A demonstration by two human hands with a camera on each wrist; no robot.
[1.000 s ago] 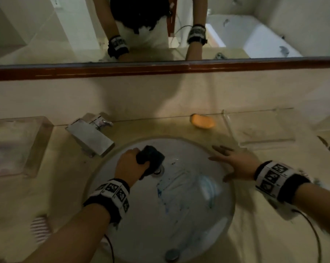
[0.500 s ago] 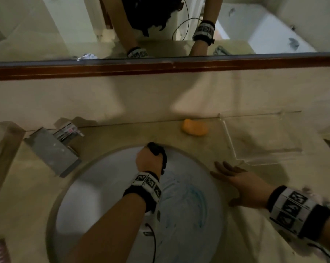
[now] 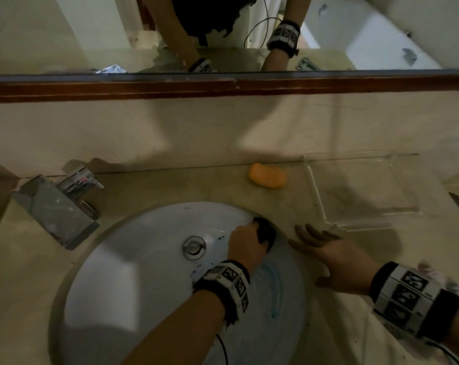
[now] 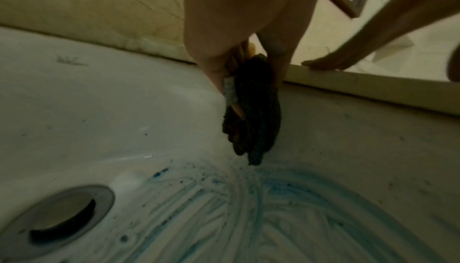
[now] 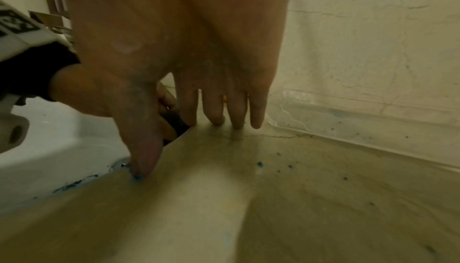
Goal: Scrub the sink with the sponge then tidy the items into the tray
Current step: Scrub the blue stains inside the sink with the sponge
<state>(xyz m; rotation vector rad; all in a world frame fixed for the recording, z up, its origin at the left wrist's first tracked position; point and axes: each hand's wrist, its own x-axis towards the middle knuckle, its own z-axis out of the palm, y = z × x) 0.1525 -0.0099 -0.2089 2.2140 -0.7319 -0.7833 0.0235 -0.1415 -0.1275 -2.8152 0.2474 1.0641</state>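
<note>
The left hand [image 3: 245,242] was clenched around the dark sponge [image 3: 265,231], fingers and thumb curled round it. The sponge was pressed against the inner wall of the white sink [image 3: 149,259], at the basin's far right side just below the rim. In the left wrist view, the sponge [image 4: 251,113] hung down from the fingers, its lower tip touching the basin wall above curved blue smears of cleaner [image 4: 248,208]. The drain [image 3: 194,246] lay to the left of the sponge, apart from it.

The right hand [image 3: 336,256] was released, fingers straight and spread, resting flat on the desk [image 3: 170,191] just beside the sink's right rim. In the right wrist view, the fingertips [image 5: 216,119] touched the desk surface.

The clear tray [image 3: 360,191] stood on the desk beyond the right hand, near the wall. An orange soap bar [image 3: 267,175] lay on the desk left of the tray, apart from it. The faucet [image 3: 57,209] stood at the sink's far left.
</note>
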